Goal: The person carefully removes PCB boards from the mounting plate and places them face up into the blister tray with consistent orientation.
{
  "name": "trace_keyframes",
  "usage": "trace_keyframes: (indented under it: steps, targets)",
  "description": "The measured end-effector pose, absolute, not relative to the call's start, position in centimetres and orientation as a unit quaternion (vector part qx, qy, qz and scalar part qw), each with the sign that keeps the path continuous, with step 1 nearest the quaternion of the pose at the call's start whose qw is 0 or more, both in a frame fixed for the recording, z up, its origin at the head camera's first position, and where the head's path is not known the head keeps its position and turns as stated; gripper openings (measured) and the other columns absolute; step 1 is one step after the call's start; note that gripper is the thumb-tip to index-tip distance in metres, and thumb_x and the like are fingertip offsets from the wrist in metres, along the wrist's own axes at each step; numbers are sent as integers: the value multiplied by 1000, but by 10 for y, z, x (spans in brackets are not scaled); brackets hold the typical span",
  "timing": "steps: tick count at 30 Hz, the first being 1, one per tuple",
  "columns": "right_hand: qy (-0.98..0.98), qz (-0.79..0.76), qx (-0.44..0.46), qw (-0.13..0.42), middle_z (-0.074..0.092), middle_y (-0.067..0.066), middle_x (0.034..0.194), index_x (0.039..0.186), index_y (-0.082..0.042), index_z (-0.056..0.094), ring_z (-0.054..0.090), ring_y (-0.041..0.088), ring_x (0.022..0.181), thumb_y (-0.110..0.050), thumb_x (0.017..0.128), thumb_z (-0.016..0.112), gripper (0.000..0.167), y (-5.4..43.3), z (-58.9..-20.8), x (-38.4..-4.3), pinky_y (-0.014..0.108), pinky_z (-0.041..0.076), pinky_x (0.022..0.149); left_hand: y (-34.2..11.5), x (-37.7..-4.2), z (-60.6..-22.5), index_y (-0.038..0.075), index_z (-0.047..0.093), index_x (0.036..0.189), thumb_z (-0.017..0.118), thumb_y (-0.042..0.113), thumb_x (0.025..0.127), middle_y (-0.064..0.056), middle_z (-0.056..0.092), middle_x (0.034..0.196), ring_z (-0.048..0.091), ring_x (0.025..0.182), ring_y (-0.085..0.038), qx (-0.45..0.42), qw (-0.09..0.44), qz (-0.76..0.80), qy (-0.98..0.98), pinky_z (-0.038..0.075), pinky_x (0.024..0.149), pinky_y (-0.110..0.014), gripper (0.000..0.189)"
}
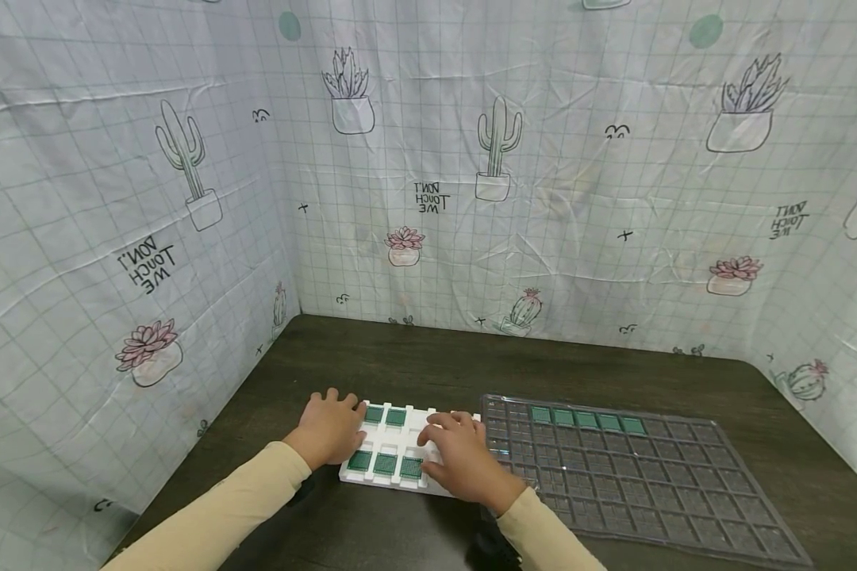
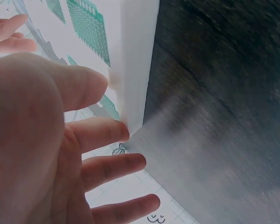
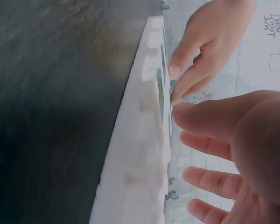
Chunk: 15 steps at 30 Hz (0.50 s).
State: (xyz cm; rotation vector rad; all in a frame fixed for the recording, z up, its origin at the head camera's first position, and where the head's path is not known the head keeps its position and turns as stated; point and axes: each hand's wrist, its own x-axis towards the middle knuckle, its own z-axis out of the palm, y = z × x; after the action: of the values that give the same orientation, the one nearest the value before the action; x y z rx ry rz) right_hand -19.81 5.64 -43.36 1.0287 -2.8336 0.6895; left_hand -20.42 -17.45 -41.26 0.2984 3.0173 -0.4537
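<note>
Head view, and there's the white tray [image 1: 383,435], on the tabletop [image 1: 378,349] just off the left edge of the clear tray [image 1: 657,468]. My left hand [image 1: 328,428] is relaxed, fingers spread, thumb and forefinger at the white tray's left edge. My right hand [image 1: 463,458] is over its right end, fingers loosely bent, and I see nothing in them. Five green chips [image 1: 385,464] show in the white tray: two along the far edge, three along the near edge.

Now, the danger as I call it: a brush from that right thumb could tip the nearest chip askew, and uneven pressure between the two sides could skid the light-looking tray into its neighbour and jolt everything seated there. That clear tray carries five more chips [image 1: 586,420] along its far edge.

What's in the way? My right hand masks the white tray's right end, so I can't tell what lies beneath. The right sleeve [image 1: 543,533] covers the clear tray's near-left corner. A printed curtain [image 1: 586,198] walls off the tabletop's far and left edges.
</note>
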Motion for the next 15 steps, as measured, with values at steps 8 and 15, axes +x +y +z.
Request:
trace_keyframes:
  steps: [8,15]
  targets:
    - [-919,205,336,19,57,9,132,100,-18,66,44,34,121,-26,86,74,18,47,-439,-197,59,32,92,-175,-204,-413,14,57,138,59,47,94,-8,58,136,52,125,-38,98,36,-151,983,44,102,-55,55]
    - [-919,205,336,23,58,9,133,99,-18,67,43,34,122,-26,86,75,18,45,-440,-196,59,32,93,-175,-206,-414,14,56,139,58,47,94,-8,58,137,51,126,-38,97,40,-153,983,44,102,-56,55]
